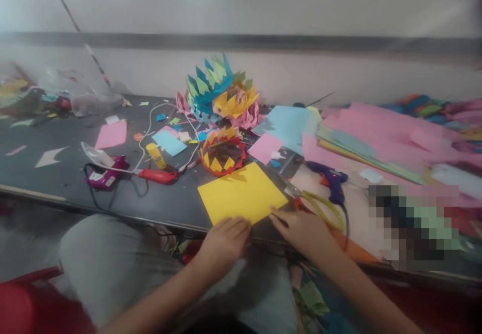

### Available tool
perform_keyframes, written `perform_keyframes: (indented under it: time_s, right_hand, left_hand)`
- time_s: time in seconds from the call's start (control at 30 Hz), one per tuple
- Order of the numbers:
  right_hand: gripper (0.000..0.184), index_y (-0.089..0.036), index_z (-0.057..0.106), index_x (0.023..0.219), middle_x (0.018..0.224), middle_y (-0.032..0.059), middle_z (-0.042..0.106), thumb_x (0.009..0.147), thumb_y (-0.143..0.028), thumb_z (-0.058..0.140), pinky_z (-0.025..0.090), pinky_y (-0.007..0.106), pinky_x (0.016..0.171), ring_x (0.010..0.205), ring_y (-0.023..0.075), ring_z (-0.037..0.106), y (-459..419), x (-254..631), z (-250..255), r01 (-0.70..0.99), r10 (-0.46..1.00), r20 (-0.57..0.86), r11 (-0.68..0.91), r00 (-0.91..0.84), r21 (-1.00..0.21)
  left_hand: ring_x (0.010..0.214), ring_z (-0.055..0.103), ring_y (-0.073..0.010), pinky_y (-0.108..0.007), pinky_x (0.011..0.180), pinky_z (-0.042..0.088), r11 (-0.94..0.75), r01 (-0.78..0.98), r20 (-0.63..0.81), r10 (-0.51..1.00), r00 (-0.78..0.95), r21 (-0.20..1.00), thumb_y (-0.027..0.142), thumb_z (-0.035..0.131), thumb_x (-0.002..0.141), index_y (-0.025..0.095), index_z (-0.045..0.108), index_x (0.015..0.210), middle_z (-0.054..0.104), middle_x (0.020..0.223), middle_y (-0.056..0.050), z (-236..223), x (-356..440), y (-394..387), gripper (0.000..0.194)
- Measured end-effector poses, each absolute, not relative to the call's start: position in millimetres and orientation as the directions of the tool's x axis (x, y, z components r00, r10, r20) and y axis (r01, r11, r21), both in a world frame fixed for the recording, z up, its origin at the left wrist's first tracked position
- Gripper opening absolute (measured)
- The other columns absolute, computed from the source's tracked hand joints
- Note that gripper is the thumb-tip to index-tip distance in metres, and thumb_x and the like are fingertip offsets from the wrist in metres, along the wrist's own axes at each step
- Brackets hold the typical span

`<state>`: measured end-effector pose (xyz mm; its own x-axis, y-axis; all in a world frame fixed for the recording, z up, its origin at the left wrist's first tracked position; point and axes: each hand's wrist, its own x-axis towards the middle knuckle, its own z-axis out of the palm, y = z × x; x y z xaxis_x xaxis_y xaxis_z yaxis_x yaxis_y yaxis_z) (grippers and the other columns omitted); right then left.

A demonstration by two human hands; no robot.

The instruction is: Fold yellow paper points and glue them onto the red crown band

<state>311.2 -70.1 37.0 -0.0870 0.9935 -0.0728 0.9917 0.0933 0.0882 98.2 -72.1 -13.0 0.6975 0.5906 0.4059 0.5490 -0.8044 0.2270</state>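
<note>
Nearest, the left hand lays its fingers side by side on the near edge of 1 yellow paper sheet, while the right hand reaches its fingertips to the sheet's near right corner; I cannot tell whether either pinches it. The sheet lies at the worktop's front edge, with scissors and a glue gun to its right. Just beyond stands a red-and-yellow paper crown, and farther back, piled paper crowns.
</note>
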Motion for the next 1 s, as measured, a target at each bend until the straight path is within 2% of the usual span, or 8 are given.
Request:
perform_keyframes:
  time_s: [0.13,0.2,0.3,0.53,0.63,0.8,0.93,1.0]
  right_hand:
    - [0.028,-0.020,0.072,0.083,0.074,0.0049,0.071,0.087,-0.035,0.049,0.043,0.026,0.059,0.067,0.0167,0.064,-87.5,303.6,25.8,0.941,0.922,0.215,0.336,-0.323,-0.025]
    - [0.027,-0.018,0.070,0.085,0.080,0.0067,0.069,0.088,-0.036,0.050,0.044,0.029,0.067,0.073,0.0178,0.062,-90.4,296.8,24.0,0.871,0.829,0.337,0.489,-0.446,-0.049]
    - [0.022,-0.017,0.067,0.087,0.083,0.0061,0.068,0.090,-0.026,0.046,0.041,0.030,0.072,0.076,0.0164,0.059,-89.1,285.8,24.9,0.772,0.706,0.439,0.634,-0.556,-0.042]
    - [0.026,-0.015,0.063,0.074,0.063,0.0019,0.061,0.090,-0.014,0.043,0.034,0.030,0.063,0.061,0.0134,0.051,-87.6,271.2,45.7,0.728,0.633,0.468,0.685,-0.616,0.030]
    - [0.019,-0.015,0.064,0.080,0.068,0.0020,0.065,0.088,-0.014,0.047,0.036,0.030,0.067,0.066,0.0140,0.055,-89.9,277.6,55.0,0.712,0.620,0.471,0.701,-0.627,0.025]
    - [0.013,-0.017,0.063,0.088,0.075,0.0008,0.070,0.086,-0.014,0.051,0.038,0.030,0.070,0.068,0.0134,0.058,-95.7,297.3,65.3,0.699,0.608,0.497,0.715,-0.620,-0.003]
    - [0.013,-0.018,0.063,0.085,0.075,0.0000,0.070,0.086,-0.013,0.051,0.039,0.029,0.066,0.066,0.0127,0.058,-96.6,299.3,70.3,0.710,0.600,0.540,0.704,-0.590,-0.006]
    - [0.014,-0.017,0.062,0.083,0.073,0.0000,0.069,0.087,-0.013,0.050,0.040,0.029,0.065,0.066,0.0127,0.058,-95.8,293.8,72.3,0.703,0.586,0.547,0.711,-0.598,0.007]
  left_hand:
    - [0.106,0.060,-0.0171,-0.031,0.093,0.050,-0.854,0.475,0.384,0.520,0.763,0.212,0.012,0.044,0.089,0.011,0.057,0.113,0.065,0.114,-0.011,-21.9,74.2,-68.2,0.028]
    - [0.100,0.063,-0.0178,-0.031,0.087,0.053,-0.854,0.465,0.387,0.520,0.762,0.233,0.012,0.042,0.089,0.011,0.056,0.113,0.065,0.110,-0.012,-18.9,71.4,-69.0,0.028]
    - [0.088,0.065,-0.0171,-0.031,0.078,0.055,-0.840,0.488,0.454,0.540,0.709,0.236,0.015,0.042,0.090,0.013,0.060,0.101,0.068,0.098,-0.009,-5.4,73.9,-68.4,0.022]
    - [0.077,0.064,-0.0145,-0.029,0.072,0.050,-0.839,0.526,0.544,0.508,0.667,0.138,0.017,0.048,0.089,0.016,0.064,0.084,0.070,0.083,-0.002,31.4,83.6,-65.6,0.016]
    - [0.072,0.063,-0.0123,-0.029,0.073,0.048,-0.856,0.503,0.562,0.475,0.677,0.119,0.018,0.050,0.088,0.018,0.064,0.085,0.071,0.083,0.001,41.7,77.0,-65.4,0.014]
    - [0.070,0.064,-0.0098,-0.029,0.079,0.046,-0.834,0.523,0.594,0.513,0.620,0.175,0.015,0.055,0.085,0.020,0.065,0.083,0.072,0.082,0.004,55.3,42.3,-61.8,0.011]
    - [0.071,0.064,-0.0119,-0.030,0.080,0.048,-0.759,0.609,0.681,0.573,0.456,0.230,0.011,0.061,0.079,0.018,0.065,0.082,0.073,0.083,0.000,61.9,21.9,-57.3,0.009]
    - [0.076,0.065,-0.0138,-0.030,0.078,0.049,-0.774,0.586,0.690,0.561,0.457,0.241,0.014,0.061,0.079,0.018,0.065,0.085,0.073,0.086,-0.002,63.6,25.1,-58.3,0.008]
